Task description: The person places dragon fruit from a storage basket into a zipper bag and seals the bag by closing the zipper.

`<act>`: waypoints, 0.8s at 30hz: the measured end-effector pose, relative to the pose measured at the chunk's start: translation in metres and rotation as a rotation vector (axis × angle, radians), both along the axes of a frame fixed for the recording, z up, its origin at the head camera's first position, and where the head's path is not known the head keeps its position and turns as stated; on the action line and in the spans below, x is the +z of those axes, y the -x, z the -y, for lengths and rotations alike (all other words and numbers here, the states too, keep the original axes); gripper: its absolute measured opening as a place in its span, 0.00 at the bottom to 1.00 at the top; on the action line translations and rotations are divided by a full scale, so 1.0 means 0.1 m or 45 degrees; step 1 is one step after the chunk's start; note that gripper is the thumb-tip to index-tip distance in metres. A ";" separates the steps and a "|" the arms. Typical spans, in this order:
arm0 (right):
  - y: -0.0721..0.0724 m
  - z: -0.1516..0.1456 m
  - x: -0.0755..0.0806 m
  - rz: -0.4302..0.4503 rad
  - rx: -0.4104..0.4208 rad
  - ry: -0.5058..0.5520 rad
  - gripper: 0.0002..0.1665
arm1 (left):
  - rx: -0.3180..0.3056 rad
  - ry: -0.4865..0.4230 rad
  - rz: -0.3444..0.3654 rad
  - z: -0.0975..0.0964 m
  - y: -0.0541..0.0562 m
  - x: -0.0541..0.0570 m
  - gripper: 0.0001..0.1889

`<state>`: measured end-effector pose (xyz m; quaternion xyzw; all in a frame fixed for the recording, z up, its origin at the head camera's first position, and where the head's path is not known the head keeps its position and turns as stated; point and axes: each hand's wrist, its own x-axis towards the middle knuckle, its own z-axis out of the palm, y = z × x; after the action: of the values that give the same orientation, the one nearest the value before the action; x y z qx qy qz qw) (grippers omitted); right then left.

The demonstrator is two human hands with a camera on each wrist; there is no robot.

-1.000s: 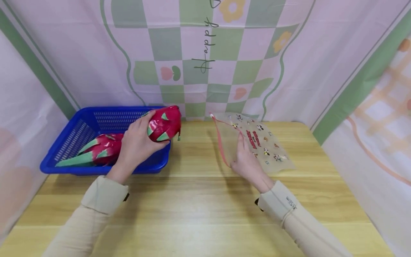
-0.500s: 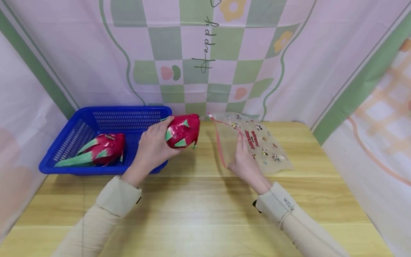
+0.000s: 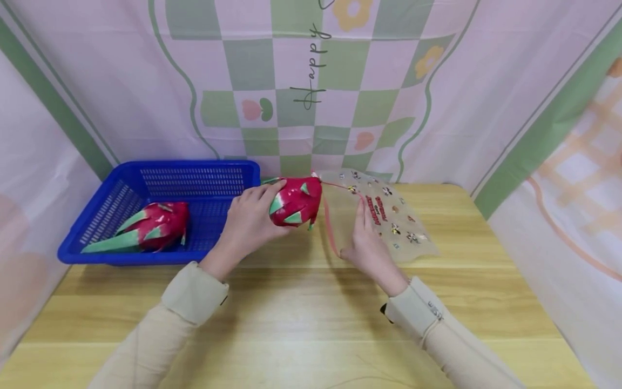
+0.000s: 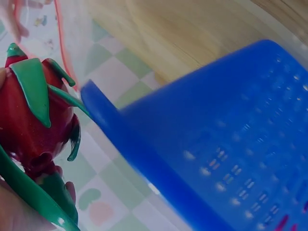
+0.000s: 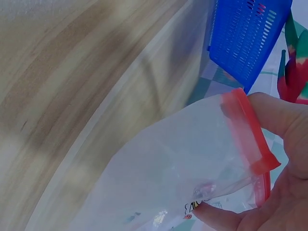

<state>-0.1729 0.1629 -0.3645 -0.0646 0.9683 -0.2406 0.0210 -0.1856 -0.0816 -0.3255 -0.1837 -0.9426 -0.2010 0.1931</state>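
Patterned cloth walls the space at the back and sides; wooden table runs up to it. Blue basket taken as my mark. Lying fruit, a dragon fruit, inside the basket towards its left end, long green leaves pointing left. Held fruit, another dragon fruit, just right of the basket and above the table, clamped in the left hand, thumb below, fingers over the top. From the left wrist, one thin leaf overlaps the basket's corner; touching or not, I cannot tell. Farther right of the basket, clear bag, mouth facing the basket, red strip along that mouth. Right hand grips the bag there, thumb and forefinger set apart so the mouth gapes. Fruit and mouth nearly meet; contact unclear. Step in hand, as I judge it: offering the fruit to the bag. Next move seems to call for a wider gap at the strip, fruit steered in tip first, leaves kept from snagging.
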 end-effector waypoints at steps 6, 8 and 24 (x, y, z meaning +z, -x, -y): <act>-0.01 0.03 0.01 0.012 -0.006 0.017 0.76 | -0.044 0.085 0.014 -0.13 -0.02 0.01 0.45; -0.01 0.04 0.01 0.003 -0.004 0.018 0.77 | -0.060 0.107 0.017 -0.17 -0.03 0.01 0.45; -0.07 0.08 -0.02 -0.091 0.057 0.005 0.73 | -0.119 0.225 0.014 -0.32 -0.01 -0.02 0.44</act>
<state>-0.1663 0.1552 -0.3660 -0.0949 0.9662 -0.2394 -0.0085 -0.1850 -0.0499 -0.3279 -0.2427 -0.9481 -0.1267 0.1616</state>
